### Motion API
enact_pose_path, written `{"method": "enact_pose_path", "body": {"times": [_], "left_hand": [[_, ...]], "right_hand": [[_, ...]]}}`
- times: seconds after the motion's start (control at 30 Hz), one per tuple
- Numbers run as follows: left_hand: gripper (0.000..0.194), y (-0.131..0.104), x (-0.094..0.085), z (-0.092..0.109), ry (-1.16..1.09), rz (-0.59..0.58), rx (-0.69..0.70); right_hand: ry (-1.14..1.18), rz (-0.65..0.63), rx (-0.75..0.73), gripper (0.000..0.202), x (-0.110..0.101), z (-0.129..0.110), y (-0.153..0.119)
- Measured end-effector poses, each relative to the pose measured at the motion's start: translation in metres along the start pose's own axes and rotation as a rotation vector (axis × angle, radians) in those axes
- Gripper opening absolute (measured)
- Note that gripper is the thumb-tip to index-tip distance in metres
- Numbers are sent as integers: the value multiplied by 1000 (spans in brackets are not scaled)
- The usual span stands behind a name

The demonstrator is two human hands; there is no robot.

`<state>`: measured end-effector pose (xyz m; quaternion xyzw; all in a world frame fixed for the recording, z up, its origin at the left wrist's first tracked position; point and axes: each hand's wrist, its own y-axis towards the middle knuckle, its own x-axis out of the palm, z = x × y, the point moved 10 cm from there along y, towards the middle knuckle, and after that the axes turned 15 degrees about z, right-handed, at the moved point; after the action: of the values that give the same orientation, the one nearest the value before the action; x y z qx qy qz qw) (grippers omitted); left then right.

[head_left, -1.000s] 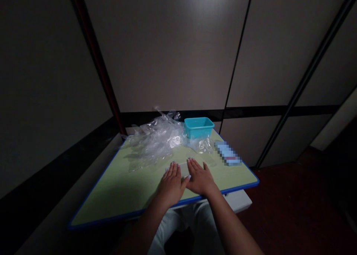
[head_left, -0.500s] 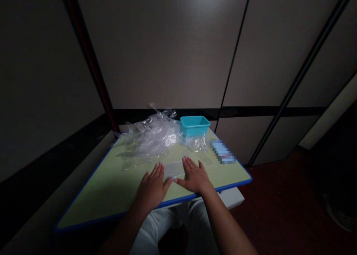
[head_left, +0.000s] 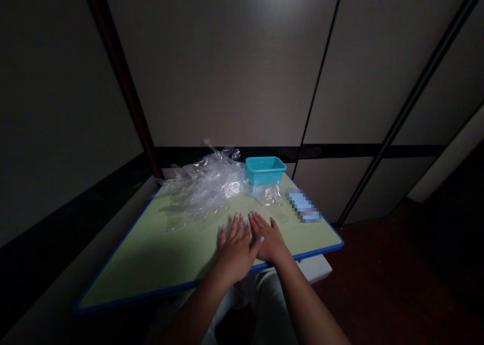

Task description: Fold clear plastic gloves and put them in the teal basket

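Note:
My left hand (head_left: 235,249) lies flat with its fingers apart, pressed on a clear plastic bag (head_left: 228,226) near the table's front edge. Most of that bag is hidden under the hand. Right beside it, my right hand (head_left: 267,238) also rests flat with fingers stretched out, and the left thumb overlaps it. Beyond both hands spreads a loose heap of clear plastic bags (head_left: 207,184). Another crumpled clear bag (head_left: 270,194) lies in front of a turquoise plastic basket (head_left: 265,173).
The pale green table (head_left: 139,264) has a blue edge. At its right side lies a light blue, pixelated flat object (head_left: 303,205). Behind the table stand tall grey panels (head_left: 227,73). A white drawer or ledge (head_left: 314,268) sticks out below the right front edge.
My left hand has slid right across the bag, up against my right hand, and now covers most of it. My right hand has stayed nearly in place.

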<state>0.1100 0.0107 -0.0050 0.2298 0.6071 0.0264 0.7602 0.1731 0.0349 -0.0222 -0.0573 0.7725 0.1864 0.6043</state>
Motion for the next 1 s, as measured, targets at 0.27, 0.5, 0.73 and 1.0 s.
{"method": "enact_pose_path", "body": {"times": [0.27,0.5,0.73,1.0], "left_hand": [[69,-5,14,2,-70,-83,-2],[68,-21,2,-15,-12,-30,-7],[71,-31,-2,-29,68,-2,-12],[75,-40,-7,-52,185,-2,-88]], "right_hand": [[-13,-8,-22,76,4,1,1],[-17,-6,3,77,4,2,2],[-2,-3,41,83,1,3,2],[35,33,37,90,-1,1,2]]}}
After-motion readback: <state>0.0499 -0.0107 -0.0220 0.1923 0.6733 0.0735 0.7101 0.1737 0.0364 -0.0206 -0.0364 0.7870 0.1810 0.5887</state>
